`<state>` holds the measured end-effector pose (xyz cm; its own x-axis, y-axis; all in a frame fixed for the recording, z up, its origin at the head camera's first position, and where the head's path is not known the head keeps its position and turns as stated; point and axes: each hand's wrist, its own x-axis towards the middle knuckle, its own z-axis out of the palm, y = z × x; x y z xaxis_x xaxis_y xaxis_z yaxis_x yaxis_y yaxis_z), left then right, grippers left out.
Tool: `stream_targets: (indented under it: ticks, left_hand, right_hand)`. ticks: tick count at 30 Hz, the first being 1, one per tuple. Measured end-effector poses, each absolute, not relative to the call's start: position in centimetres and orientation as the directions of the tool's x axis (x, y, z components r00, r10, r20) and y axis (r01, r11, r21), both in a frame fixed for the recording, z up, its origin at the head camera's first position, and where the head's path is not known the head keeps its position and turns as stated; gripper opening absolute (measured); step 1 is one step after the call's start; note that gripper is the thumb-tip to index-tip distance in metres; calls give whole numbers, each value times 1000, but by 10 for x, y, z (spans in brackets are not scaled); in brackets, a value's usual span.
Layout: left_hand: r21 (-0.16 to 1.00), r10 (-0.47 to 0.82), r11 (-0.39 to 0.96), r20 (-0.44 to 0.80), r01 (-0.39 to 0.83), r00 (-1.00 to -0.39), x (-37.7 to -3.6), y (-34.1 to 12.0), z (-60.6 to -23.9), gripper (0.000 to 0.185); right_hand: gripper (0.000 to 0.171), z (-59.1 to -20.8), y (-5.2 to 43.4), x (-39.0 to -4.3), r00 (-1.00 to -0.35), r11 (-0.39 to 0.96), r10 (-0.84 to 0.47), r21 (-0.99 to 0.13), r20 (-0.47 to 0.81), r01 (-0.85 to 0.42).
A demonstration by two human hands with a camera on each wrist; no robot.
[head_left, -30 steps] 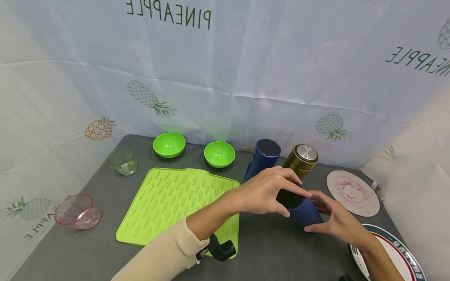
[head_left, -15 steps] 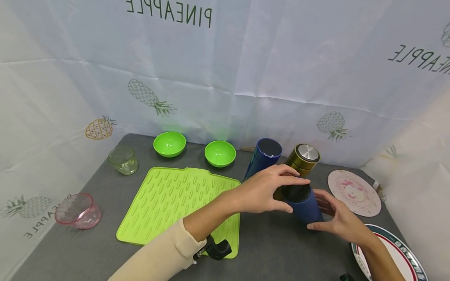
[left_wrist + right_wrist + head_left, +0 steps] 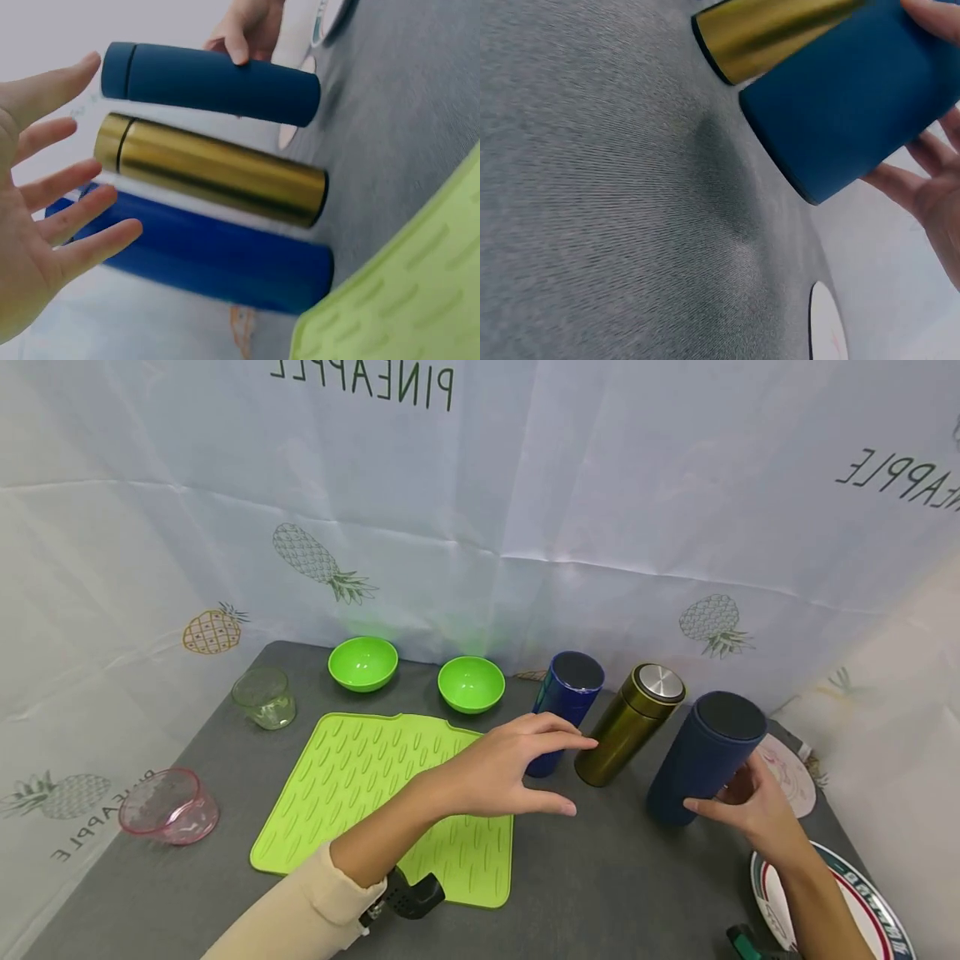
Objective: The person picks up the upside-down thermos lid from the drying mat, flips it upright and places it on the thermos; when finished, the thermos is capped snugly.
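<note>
Head view: grey tabletop (image 3: 585,885), pineapple-print backdrop (image 3: 480,510) behind.

The person's left hand (image 3: 501,770), on a forearm in a cream long sleeve (image 3: 300,917), hovers palm down with fingers spread and straight, holding nothing, just left of the upright dark navy cylindrical flask (image 3: 705,756). The bare right hand (image 3: 750,806) reaches in from the lower right and grips that flask low on its right side, thumb across its front.
</note>
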<state>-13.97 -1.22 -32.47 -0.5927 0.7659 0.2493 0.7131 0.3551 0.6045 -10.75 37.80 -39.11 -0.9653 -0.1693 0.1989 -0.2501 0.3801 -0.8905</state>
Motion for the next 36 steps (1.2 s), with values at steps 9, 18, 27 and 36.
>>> stream_targets:
  ticks: [9, 18, 27, 36]
  left_hand:
    - [591, 701, 459, 217, 663, -679, -134, -53, -337, 64]
    - [632, 644, 512, 166, 582, -746, -129, -84, -360, 63]
    - [646, 598, 550, 137, 528, -790, -125, -105, -374, 63]
    - [661, 543, 576, 131, 482, -829, -126, -121, -385, 64]
  right_hand:
    - [106, -400, 383, -132, -976, 406, -70, -888, 207, -217]
    - [107, -411, 384, -145, -967, 315, -29, -915, 255, -251]
    - [105, -417, 388, -144, -967, 357, -19, -902, 252, -242]
    - [107, -412, 396, -117, -979, 505, 22, -847, 202, -164]
